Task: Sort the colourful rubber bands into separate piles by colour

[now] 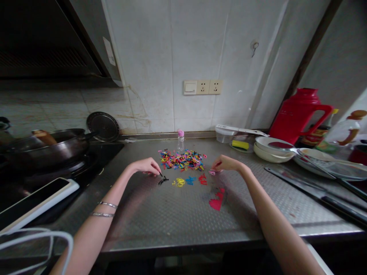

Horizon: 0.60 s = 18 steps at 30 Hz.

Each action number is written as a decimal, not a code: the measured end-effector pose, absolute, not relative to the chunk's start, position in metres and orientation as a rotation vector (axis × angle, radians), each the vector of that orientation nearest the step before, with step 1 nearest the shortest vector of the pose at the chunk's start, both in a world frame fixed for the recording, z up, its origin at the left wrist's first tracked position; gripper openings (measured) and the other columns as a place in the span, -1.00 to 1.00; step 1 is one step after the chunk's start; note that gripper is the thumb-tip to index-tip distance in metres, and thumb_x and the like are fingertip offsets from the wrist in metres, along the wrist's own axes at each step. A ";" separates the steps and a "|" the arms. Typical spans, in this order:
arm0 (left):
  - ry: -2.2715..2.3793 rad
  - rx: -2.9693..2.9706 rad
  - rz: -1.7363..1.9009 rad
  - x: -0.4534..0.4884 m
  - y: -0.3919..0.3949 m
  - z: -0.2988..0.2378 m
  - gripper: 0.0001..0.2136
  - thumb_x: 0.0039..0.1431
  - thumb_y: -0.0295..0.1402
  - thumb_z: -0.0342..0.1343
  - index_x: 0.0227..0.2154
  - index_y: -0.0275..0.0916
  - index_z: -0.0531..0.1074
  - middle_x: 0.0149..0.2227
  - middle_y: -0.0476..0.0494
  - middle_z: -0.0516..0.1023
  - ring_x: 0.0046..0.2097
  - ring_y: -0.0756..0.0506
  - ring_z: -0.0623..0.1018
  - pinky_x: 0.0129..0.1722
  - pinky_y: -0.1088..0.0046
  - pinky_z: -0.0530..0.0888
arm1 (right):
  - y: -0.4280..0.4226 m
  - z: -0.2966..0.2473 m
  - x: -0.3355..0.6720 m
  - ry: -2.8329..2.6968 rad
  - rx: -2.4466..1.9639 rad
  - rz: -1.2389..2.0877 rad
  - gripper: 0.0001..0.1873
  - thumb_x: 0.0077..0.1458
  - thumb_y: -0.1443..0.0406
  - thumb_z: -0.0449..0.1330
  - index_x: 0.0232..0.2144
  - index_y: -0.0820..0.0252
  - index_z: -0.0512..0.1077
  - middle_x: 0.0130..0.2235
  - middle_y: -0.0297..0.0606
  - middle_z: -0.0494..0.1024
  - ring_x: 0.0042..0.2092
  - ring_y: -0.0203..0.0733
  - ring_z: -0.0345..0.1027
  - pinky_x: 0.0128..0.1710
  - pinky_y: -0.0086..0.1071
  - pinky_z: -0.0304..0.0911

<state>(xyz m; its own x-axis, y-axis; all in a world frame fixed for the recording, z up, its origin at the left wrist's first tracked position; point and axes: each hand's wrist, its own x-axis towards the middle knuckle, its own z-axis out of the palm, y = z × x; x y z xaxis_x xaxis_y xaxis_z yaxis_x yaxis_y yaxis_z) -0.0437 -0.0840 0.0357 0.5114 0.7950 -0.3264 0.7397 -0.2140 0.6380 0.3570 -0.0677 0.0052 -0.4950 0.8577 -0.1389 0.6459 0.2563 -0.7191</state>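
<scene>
A heap of small multicoloured rubber bands [183, 160] lies mid-counter. In front of it sit small sorted piles: black bands [163, 180], yellow bands [180, 182], blue bands [190, 180] and red bands [202, 179]. My left hand [147, 166], left of the heap, pinches a black band just above the black pile. To the right, my right hand [225, 163] is closed, its fingertips down at some pink bands [212, 172]; whether one is between them is hard to see. A clear bottle with a pink cap [180, 141] stands behind the heap.
A pan [51, 147] rests on the stove at left, near a white-edged device [37, 202]. On the right are bowls [271, 149], a red thermos [298, 114], a yellow sponge [240, 144] and long dark-handled utensils [315, 193]. A red patch [217, 200] marks the counter.
</scene>
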 end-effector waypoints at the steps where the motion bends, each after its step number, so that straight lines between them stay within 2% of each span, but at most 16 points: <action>1: 1.248 1.965 0.043 -0.045 -0.085 0.036 -0.68 -0.20 -0.17 0.16 -0.38 -0.25 0.53 -0.54 -0.07 0.49 -0.62 0.09 0.25 -0.67 0.60 0.05 | -0.069 0.006 0.357 -2.259 -1.394 1.071 -0.79 -0.31 0.35 0.15 -0.54 0.28 0.55 -0.59 -0.33 0.50 -0.56 -0.35 0.26 -0.55 -0.53 0.18; 5: 1.226 1.928 -0.029 -0.048 -0.085 0.035 -0.68 -0.21 -0.17 0.16 -0.37 -0.24 0.53 -0.53 -0.08 0.48 -0.61 0.08 0.26 -0.68 0.60 0.05 | -0.071 0.008 0.359 -2.289 -1.415 1.007 -0.79 -0.28 0.35 0.12 -0.55 0.30 0.53 -0.60 -0.32 0.48 -0.56 -0.36 0.24 -0.58 -0.54 0.14; 8: 1.217 1.898 -0.048 -0.048 -0.085 0.035 -0.68 -0.22 -0.19 0.17 -0.35 -0.24 0.51 -0.53 -0.07 0.47 -0.61 0.08 0.26 -0.69 0.61 0.06 | -0.067 0.006 0.355 -2.292 -1.445 0.838 -0.79 -0.24 0.33 0.10 -0.53 0.29 0.51 -0.56 -0.31 0.49 -0.53 -0.34 0.27 -0.56 -0.54 0.13; 13: 1.260 1.902 0.039 -0.048 -0.086 0.038 -0.63 -0.20 -0.17 0.15 -0.31 -0.27 0.48 -0.53 -0.06 0.45 -0.61 0.10 0.24 -0.69 0.62 0.06 | -0.064 -0.004 0.336 -2.258 -1.497 0.470 -0.73 -0.20 0.28 0.15 -0.38 0.26 0.51 -0.47 -0.28 0.52 -0.42 -0.27 0.34 -0.45 -0.51 0.16; 18: 1.335 1.953 0.211 -0.048 -0.084 0.038 -0.60 -0.17 -0.13 0.13 -0.28 -0.28 0.47 -0.54 -0.06 0.43 -0.61 0.10 0.23 -0.68 0.62 0.06 | -0.064 -0.015 0.322 -2.282 -1.449 0.385 -0.68 -0.18 0.30 0.15 -0.28 0.24 0.47 -0.44 -0.27 0.51 -0.41 -0.26 0.34 -0.43 -0.51 0.17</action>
<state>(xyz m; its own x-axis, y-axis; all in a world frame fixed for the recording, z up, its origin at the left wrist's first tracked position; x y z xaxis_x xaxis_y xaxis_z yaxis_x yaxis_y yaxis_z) -0.0483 -0.0844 0.0385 0.4428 0.8568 -0.2642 0.7336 -0.1769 0.6561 0.3221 -0.0640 -0.0149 -0.3772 0.9064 0.1904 0.7936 0.4223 -0.4380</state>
